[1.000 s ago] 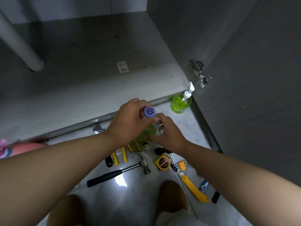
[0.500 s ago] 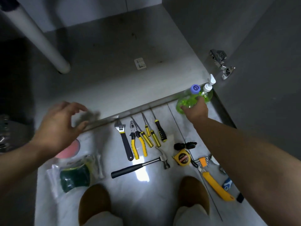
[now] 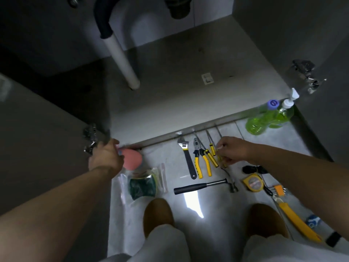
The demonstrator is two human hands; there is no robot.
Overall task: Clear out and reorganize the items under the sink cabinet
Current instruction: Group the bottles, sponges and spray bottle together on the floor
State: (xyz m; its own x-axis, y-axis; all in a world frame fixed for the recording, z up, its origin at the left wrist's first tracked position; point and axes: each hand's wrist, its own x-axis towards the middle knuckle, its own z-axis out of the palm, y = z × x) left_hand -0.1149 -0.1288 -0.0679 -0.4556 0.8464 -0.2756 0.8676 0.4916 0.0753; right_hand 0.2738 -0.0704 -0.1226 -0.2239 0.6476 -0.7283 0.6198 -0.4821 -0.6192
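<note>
head view: left hand point(image 3: 105, 157) grips pink object point(image 3: 133, 161), right hand point(image 3: 232, 150) touches screwdrivers point(image 3: 213, 155)

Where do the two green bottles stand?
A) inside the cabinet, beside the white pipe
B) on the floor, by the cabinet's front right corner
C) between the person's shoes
B: the green bottles stand side by side on the floor, just outside the cabinet, at its right end.

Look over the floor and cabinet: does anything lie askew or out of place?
The hammer lies crosswise below the wrench and pliers, which point neatly toward the cabinet. A small white label sits alone on the stained cabinet floor.
</note>
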